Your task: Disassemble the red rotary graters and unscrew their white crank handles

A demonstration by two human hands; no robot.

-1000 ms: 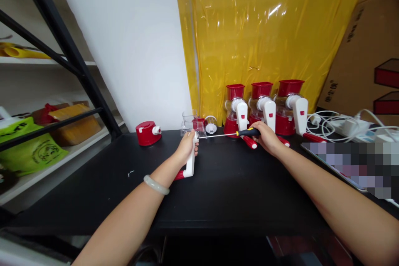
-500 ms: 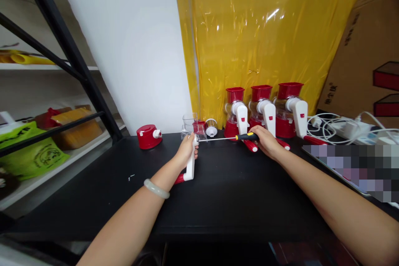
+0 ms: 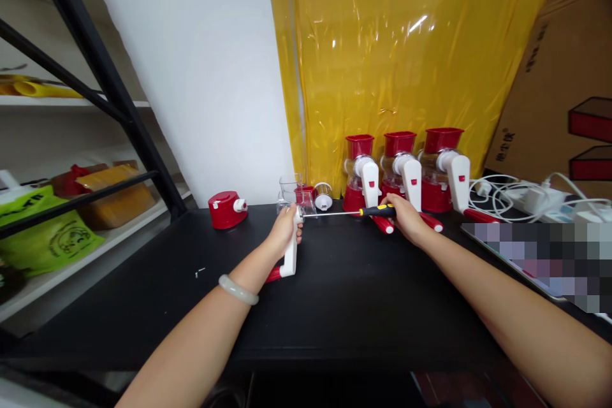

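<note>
My left hand (image 3: 285,229) is wrapped round the upper end of a white crank handle (image 3: 290,259) with a red grip, held over the black table. My right hand (image 3: 402,217) grips a screwdriver (image 3: 373,211) by its black and yellow handle. The long shaft lies level, and its tip meets the crank's upper end at my left fingers; the exact contact point is too small to make out. Just behind my left hand stand a clear plastic housing (image 3: 291,188) and a metal grater drum (image 3: 324,196). A red round base (image 3: 227,210) with a white knob sits to the left.
Three assembled red and white rotary graters (image 3: 360,172) stand at the back right, their handles pointing forward. White cables (image 3: 497,201) and a pixelated flat device (image 3: 540,261) lie on the right. Small bits (image 3: 199,271) rest on the black table (image 3: 354,319). A shelf rack (image 3: 138,153) borders the left.
Both hands keep their holds, with the screwdriver still at the crank handle. The whole view has shifted very slightly; nothing else visibly differs.
</note>
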